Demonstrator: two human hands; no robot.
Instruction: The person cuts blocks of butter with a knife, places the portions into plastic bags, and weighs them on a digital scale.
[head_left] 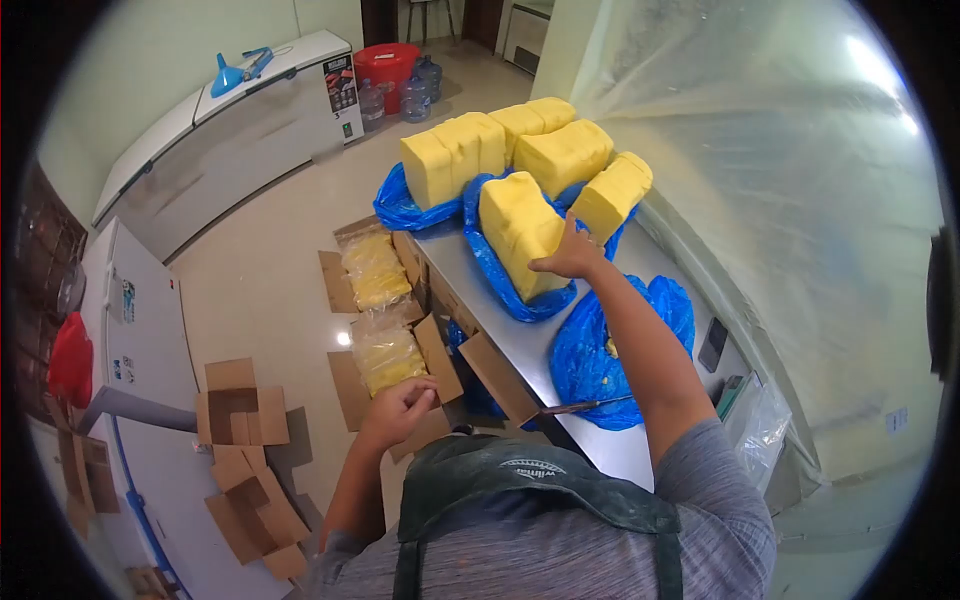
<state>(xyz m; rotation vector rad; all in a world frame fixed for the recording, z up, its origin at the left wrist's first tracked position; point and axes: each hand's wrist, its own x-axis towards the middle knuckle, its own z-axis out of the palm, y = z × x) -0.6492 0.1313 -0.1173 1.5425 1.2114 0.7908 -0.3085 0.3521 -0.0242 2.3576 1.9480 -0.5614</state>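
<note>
My right hand (572,252) has thumb and forefinger spread against the near end of a large yellow block (515,225), which looks like butter or margarine. The block rests on blue plastic (500,285) on the metal table (515,355). My left hand (398,412) is lower, its fingers curled together with nothing visible in them. It is beside an open carton holding yellow slabs in clear plastic (388,358). Another such carton (375,270) stands just beyond. Several more yellow blocks (455,155) sit at the far end of the table.
A crumpled blue bag (590,350) with yellow scraps and a knife (590,405) lie on the near table. A phone (712,345) is by the right edge. Opened cartons (243,412) are on the floor at left. Chest freezers (250,130) line the wall; plastic sheeting (780,200) hangs at right.
</note>
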